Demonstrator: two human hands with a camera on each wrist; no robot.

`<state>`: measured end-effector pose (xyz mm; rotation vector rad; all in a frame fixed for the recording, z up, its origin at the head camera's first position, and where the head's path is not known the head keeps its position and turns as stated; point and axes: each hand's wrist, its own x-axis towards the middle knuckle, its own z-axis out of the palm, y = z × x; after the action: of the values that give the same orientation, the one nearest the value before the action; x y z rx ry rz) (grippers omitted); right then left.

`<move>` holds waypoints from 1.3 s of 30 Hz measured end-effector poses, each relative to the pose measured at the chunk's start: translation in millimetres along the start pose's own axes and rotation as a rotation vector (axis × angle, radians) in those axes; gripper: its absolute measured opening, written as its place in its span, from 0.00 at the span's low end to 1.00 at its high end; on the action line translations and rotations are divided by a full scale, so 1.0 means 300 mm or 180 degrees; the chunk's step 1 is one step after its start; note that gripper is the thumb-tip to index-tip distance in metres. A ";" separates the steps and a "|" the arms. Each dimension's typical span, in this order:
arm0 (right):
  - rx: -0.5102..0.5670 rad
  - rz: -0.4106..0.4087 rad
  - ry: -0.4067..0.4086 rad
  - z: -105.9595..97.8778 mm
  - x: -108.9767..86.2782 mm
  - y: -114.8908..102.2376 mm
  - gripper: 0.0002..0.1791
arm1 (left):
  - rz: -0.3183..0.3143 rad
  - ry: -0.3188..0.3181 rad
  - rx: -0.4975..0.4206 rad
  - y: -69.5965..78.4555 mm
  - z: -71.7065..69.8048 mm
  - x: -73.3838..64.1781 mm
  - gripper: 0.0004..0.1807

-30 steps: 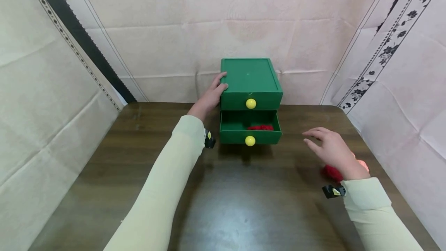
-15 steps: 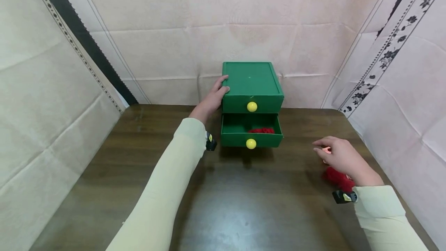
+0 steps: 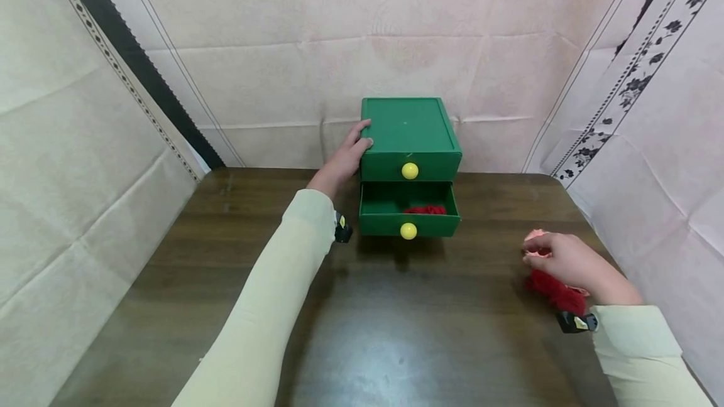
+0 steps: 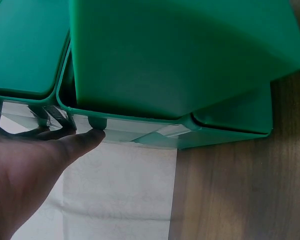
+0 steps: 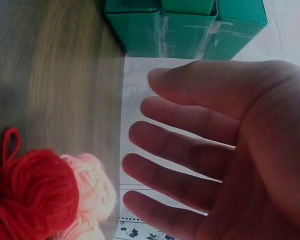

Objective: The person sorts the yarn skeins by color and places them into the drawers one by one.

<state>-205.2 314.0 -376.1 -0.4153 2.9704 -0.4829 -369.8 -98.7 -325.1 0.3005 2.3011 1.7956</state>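
A green drawer box (image 3: 410, 123) stands at the back of the table, its middle drawer (image 3: 384, 226) pulled out with red yarn (image 3: 428, 210) inside. My left hand (image 3: 345, 157) rests against the box's left side, thumb and fingers on the taped side wall in the left wrist view. At the right, my right hand (image 3: 571, 262) hovers over a red yarn ball (image 3: 551, 291) and pink yarn (image 3: 534, 235). In the right wrist view its fingers (image 5: 175, 145) are spread with nothing between them, and the yarn lies beside them. The hand partly hides the pink yarn in the head view.
Yellow knobs (image 3: 410, 171) stick out from the drawer fronts. Pale cloth (image 3: 271, 68) hangs behind and on both sides of the brown wooden table (image 3: 362, 325). A lower section (image 4: 240, 112) of the box sits under the pulled-out drawer.
My right hand has moved right and toward me, down to the yarn, uncovering more of the red ball and pink yarn. The left hand stays on the box.
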 end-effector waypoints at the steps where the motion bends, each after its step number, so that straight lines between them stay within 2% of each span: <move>1: -0.0016 0.0009 -0.0020 -0.002 -0.002 0.002 0.19 | 0.0026 0.0009 0.0004 -0.004 -0.001 0.004 0.28; 9: -0.0038 0.0070 -0.0259 -0.003 -0.018 0.024 0.21 | 0.0028 0.0070 0.0071 -0.015 -0.003 0.006 0.27; 13: -0.0117 0.0065 -0.0289 0.003 -0.029 0.036 0.20 | 0.0031 0.0075 0.0089 -0.018 -0.001 0.004 0.27; 22: -0.0182 0.0239 -0.0368 0.008 -0.051 0.052 0.23 | 0.0068 0.0048 0.0114 -0.024 0.007 0.003 0.28; 26: -0.0201 0.0326 -0.0418 0.005 -0.054 0.057 0.23 | 0.0075 0.0029 0.0119 -0.012 0.008 -0.005 0.29; 33: -0.0184 0.0541 -0.0548 0.005 -0.047 0.072 0.25 | 0.0083 0.0014 -0.0043 -0.013 0.009 -0.003 0.28; 39: -0.0196 0.0619 -0.0563 0.002 -0.044 0.074 0.26 | 0.0075 -0.0003 -0.0035 -0.009 0.003 -0.005 0.28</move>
<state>-198.0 337.9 -383.0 -0.1617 2.8210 -0.3171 -368.2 -98.8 -327.9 0.3281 2.2957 1.8180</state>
